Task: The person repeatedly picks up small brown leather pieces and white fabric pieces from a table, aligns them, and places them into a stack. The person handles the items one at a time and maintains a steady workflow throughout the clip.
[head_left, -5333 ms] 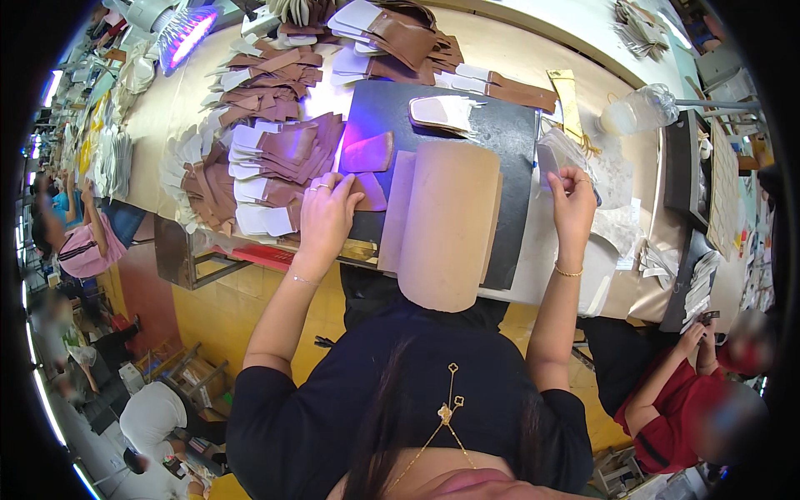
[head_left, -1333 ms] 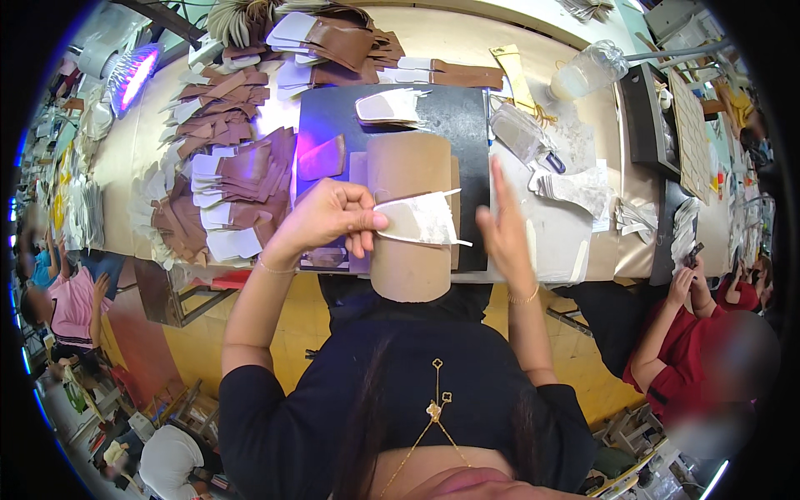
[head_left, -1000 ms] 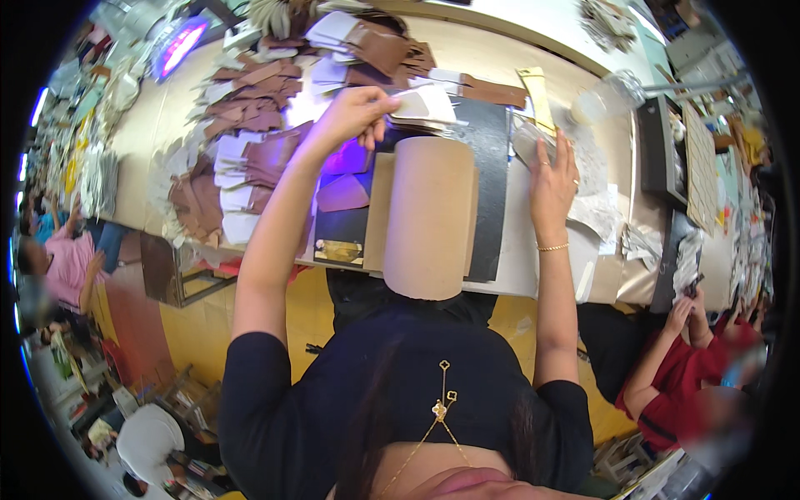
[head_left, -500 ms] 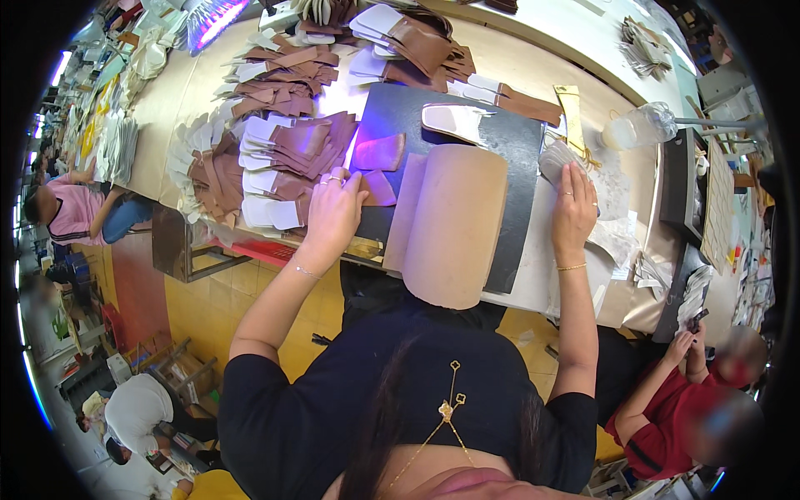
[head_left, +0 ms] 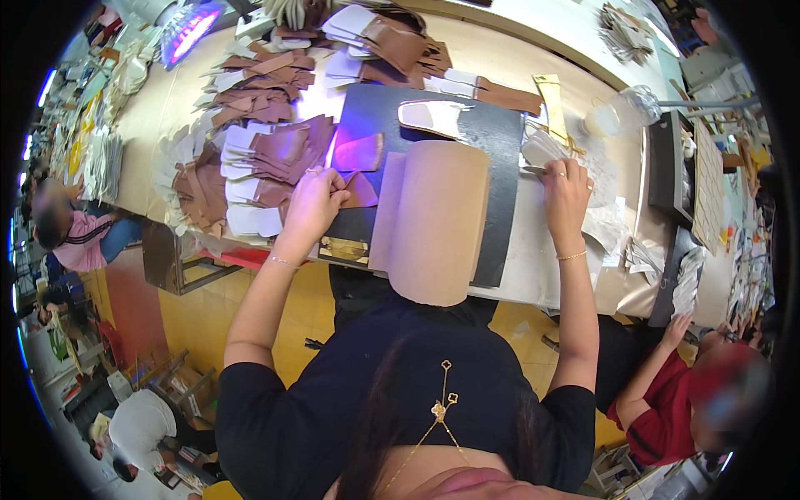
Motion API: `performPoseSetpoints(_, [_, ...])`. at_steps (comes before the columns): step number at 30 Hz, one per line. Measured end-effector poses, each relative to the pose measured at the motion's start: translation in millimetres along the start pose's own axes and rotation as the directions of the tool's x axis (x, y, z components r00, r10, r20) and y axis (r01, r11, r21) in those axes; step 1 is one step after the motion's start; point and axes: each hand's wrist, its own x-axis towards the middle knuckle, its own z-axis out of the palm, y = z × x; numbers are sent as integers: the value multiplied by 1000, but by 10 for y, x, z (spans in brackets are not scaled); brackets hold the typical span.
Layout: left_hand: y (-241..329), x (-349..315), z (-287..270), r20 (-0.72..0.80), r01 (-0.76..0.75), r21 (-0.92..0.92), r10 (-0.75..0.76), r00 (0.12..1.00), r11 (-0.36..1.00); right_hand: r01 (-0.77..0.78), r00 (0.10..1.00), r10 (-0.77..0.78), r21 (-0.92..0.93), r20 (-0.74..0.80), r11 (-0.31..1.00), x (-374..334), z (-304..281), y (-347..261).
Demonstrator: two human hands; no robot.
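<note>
My left hand (head_left: 313, 207) is closed at the right edge of a pile of brown leather pieces with white ends (head_left: 292, 150); what its fingers pinch is hidden. Right beside those fingers lies a loose brown leather piece (head_left: 362, 190), and another leather piece (head_left: 360, 153), lit purple, is just beyond. My right hand (head_left: 568, 197) has its fingers curled around a thin, dark, narrow thing (head_left: 533, 169), next to a grey pad (head_left: 543, 148). Between my hands a large tan curved sheet (head_left: 442, 221) rests over a black board (head_left: 504, 200). A white-coated piece (head_left: 433, 117) lies at the board's far side.
More leather stacks (head_left: 258, 87) fill the table's left and far side. A purple-lit lamp (head_left: 190, 33) hangs at upper left. A clear plastic bottle (head_left: 621, 112), yellow strip (head_left: 552, 104) and dark tray (head_left: 672, 171) stand right. A person in red (head_left: 658, 400) is near on the right.
My right hand has gone from lying flat on the grey pad to curling around a thin dark thing. My left fingers have drawn together. The whole view has shifted slightly.
</note>
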Motion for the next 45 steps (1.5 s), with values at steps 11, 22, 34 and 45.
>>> performPoseSetpoints(11, [95, -24, -364, 319, 192, -314, -88, 944, 930, -374, 814, 122, 350, 568, 859, 132, -271, 218])
performPoseSetpoints(22, [805, -10, -793, 350, 225, -676, 37, 936, 702, -612, 791, 217, 735, 572, 293, 36, -600, -99])
performPoseSetpoints(34, [1380, -66, -454, 588, 497, -765, 129, 798, 409, -518, 810, 286, 853, 512, -59, -23, -1129, -468])
performPoseSetpoints(45, [1122, -107, -433, 670, 550, -668, 85, 737, 502, -556, 802, 100, 797, 589, -234, -196, -1045, -1184])
